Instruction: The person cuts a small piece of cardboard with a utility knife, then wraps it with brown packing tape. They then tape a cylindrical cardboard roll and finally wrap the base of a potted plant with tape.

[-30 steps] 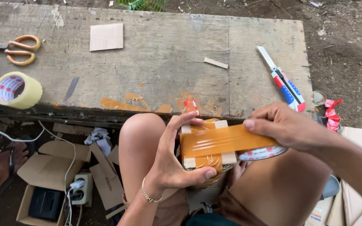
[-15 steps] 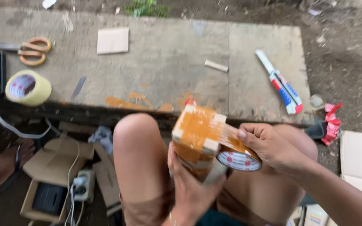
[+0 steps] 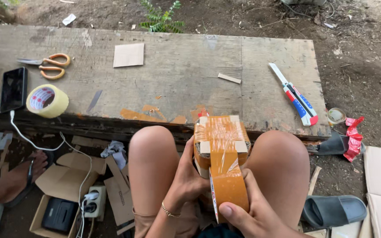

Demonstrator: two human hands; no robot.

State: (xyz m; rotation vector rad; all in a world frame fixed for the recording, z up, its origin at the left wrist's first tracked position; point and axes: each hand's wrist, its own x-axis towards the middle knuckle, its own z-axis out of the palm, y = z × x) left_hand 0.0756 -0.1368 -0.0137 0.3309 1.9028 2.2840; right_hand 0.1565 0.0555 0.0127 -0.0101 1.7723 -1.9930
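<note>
Between my knees I hold a small cardboard box [image 3: 220, 137] wrapped in brown tape. My left hand [image 3: 189, 175] grips the box's left side from below. My right hand [image 3: 248, 211] is shut on a roll of brown packing tape [image 3: 228, 189], thumb on its near edge. A strip of tape runs from the roll up over the top of the box. The roll sits just below the box, close to my lap.
A wooden bench [image 3: 177, 79] in front carries orange scissors [image 3: 49, 66], a phone [image 3: 13, 89], a yellowish tape roll [image 3: 47, 101], a cardboard square [image 3: 128, 55] and a utility knife [image 3: 294, 94]. Open boxes [image 3: 62, 194] and a power strip [image 3: 94, 200] lie lower left; another person's foot [image 3: 18, 176] is there too. A sandal [image 3: 334, 210] lies right.
The box has turned so its taped end faces up. My right hand has pulled the tape roll down toward my lap, drawing a strip over the box top.
</note>
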